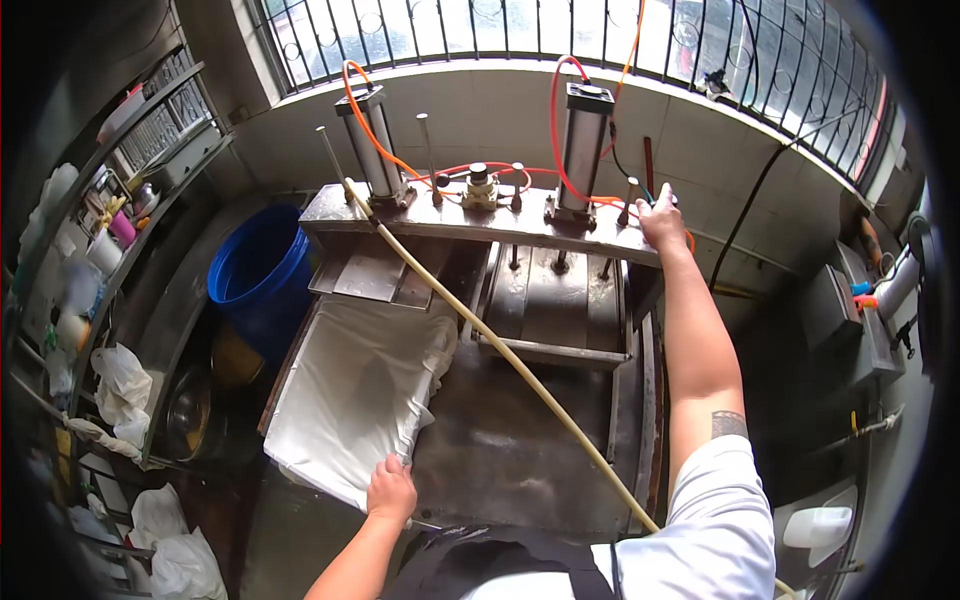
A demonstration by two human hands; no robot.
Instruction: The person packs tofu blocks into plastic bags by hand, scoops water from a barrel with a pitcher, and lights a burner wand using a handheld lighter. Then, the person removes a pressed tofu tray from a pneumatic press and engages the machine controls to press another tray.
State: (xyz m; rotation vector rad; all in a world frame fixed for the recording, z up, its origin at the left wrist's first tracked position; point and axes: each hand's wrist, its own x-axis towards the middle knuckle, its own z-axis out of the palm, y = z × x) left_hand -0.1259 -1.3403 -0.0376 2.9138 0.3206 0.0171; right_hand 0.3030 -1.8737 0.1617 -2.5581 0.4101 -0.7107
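Observation:
My left hand point(391, 490) is closed on the lower right edge of a white cloth point(345, 390), which covers a rectangular tray or mould on the metal table point(510, 450). My right hand point(661, 218) reaches out to the right end of the metal press beam point(480, 222), its fingers around a small part with a thin hose; that part is mostly hidden. Two pneumatic cylinders point(372, 140) with orange and red hoses stand on the beam. Under its right half sits a metal frame with a pressing plate point(555, 300). A metal plate point(375, 270) lies at the cloth's far end.
A yellowish hose point(500, 350) runs diagonally across the table. The blue barrel point(262, 265) stands behind on the left, near shelves point(140, 225) with containers and white bags point(122, 392). Metal boxes point(832, 308) hang on the right wall. A barred window point(540, 30) spans the back.

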